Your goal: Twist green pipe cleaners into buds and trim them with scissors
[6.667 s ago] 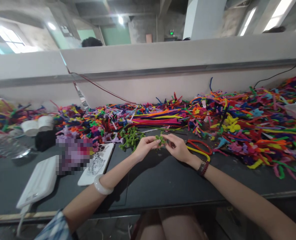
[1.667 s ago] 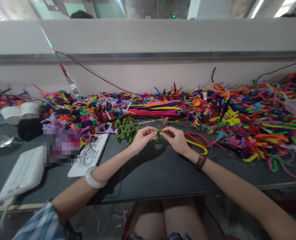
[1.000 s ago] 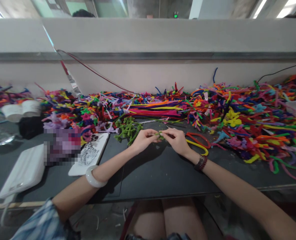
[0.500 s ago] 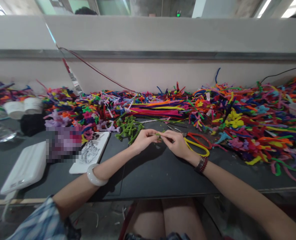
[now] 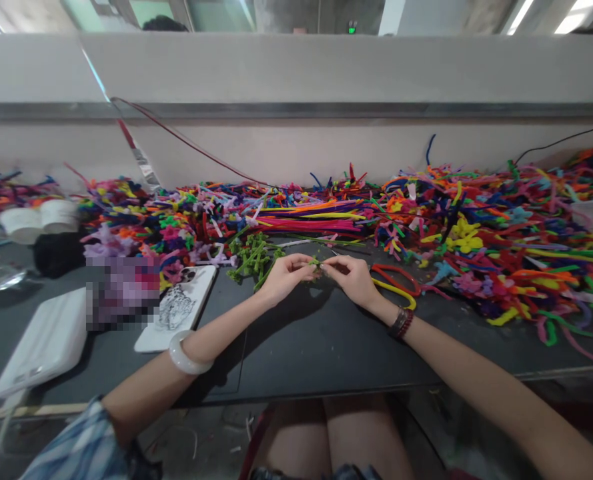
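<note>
Between the fingertips of both hands is a small green pipe cleaner piece [image 5: 315, 263], held just above the dark tabletop. My left hand [image 5: 289, 277] pinches it from the left, my right hand [image 5: 350, 275] from the right. The fingers hide much of its shape. Left of my left hand lies a pile of green pipe cleaner pieces [image 5: 251, 257], bent and twisted. Scissors [image 5: 399, 280] with red and yellow handles rest beside my right hand, which covers part of them.
A heap of colourful pipe cleaners [image 5: 516, 247] runs along the back of the table [image 5: 296, 353], with straight ones bundled in the middle [image 5: 316, 220]. At the left lie a phone [image 5: 181, 310], a white power bank [image 5: 46, 340] with a cable, and white cups [image 5: 59, 219].
Both hands stay together at nearly the same place; the fingertips have shifted slightly on the green piece, and more of it shows. The whole view has moved a little.
</note>
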`<state>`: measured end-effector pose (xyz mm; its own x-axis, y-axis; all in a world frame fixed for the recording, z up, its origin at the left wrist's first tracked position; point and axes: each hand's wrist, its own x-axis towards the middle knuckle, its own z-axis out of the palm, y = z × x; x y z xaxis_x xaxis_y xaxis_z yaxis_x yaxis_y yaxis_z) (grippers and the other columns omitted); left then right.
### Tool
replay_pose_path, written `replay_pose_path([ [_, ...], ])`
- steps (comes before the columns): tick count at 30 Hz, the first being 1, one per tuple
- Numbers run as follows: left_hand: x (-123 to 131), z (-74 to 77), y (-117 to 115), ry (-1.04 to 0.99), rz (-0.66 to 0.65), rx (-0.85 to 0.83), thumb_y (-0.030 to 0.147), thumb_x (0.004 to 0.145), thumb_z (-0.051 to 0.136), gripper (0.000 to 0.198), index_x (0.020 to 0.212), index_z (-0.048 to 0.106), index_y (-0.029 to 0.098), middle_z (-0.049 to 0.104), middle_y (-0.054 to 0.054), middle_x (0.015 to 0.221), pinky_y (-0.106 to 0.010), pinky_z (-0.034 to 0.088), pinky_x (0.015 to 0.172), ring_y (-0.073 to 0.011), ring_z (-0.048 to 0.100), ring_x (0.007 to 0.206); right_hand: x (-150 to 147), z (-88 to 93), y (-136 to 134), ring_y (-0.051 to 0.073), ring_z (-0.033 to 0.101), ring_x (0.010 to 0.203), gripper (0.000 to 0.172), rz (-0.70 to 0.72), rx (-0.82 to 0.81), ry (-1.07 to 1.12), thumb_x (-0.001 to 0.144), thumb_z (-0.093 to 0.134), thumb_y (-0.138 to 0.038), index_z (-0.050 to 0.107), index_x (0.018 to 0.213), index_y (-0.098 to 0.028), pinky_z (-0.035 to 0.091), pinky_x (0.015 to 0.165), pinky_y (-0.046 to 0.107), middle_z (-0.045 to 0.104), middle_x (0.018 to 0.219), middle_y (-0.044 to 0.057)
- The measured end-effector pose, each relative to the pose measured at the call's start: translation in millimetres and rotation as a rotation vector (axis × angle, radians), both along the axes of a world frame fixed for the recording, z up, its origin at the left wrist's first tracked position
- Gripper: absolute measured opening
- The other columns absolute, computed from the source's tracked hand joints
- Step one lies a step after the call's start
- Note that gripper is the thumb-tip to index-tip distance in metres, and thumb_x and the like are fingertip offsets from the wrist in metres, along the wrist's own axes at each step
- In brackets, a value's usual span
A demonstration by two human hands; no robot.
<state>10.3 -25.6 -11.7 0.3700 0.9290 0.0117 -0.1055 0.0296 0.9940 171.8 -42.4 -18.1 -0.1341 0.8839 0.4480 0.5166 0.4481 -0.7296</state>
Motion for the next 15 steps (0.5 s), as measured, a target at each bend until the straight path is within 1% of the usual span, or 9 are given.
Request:
replay_pose_path([
  [5,0.4,-2.7,-1.7,0.114,-0.089,0.129,0.027,0.065,0.06,0.02,0.076,0.06,0.011,0.065,-0.004,0.071,-0.029,0.049,0.068,-0.0147,0.061,0.066,0.2,-0.2,0.5,0.012,0.055,0.057,0.021,-0.005,-0.026,0.071,0.073,0.053,-0.034,0.064,0.074,-0.016,0.042,0.053,0.022,0.063,0.066,0.002],
  [7,-0.3,-4.9,-1.1,0.135,-0.1,0.168,0.026,0.066,0.058,0.018,0.077,0.06,0.012,0.064,-0.004,0.071,-0.028,0.05,0.067,-0.0145,0.061,0.066,-0.8,1.5,-0.7,0.012,0.055,0.057,0.021,0.005,-0.038,0.077,0.073,0.053,-0.034,0.064,0.073,-0.016,0.042,0.052,0.022,0.063,0.065,0.002],
  [10,-1.3,-6.9,0.0,0.144,-0.095,0.191,0.025,0.067,0.057,0.016,0.076,0.06,0.012,0.064,-0.003,0.07,-0.028,0.05,0.067,-0.0141,0.061,0.065,-2.4,2.7,-2.3,0.012,0.056,0.059,0.02,0.022,-0.058,0.089,0.073,0.054,-0.033,0.065,0.073,-0.016,0.043,0.054,0.022,0.064,0.066,0.002],
  [15,-1.3,-5.8,-0.2,0.126,-0.104,0.193,0.023,0.067,0.056,0.015,0.075,0.06,0.011,0.064,-0.004,0.069,-0.027,0.049,0.067,-0.0138,0.061,0.064,-3.7,2.2,-3.7,0.013,0.058,0.064,0.019,0.044,-0.055,0.109,0.074,0.053,-0.03,0.065,0.077,-0.016,0.044,0.058,0.024,0.065,0.071,0.003],
])
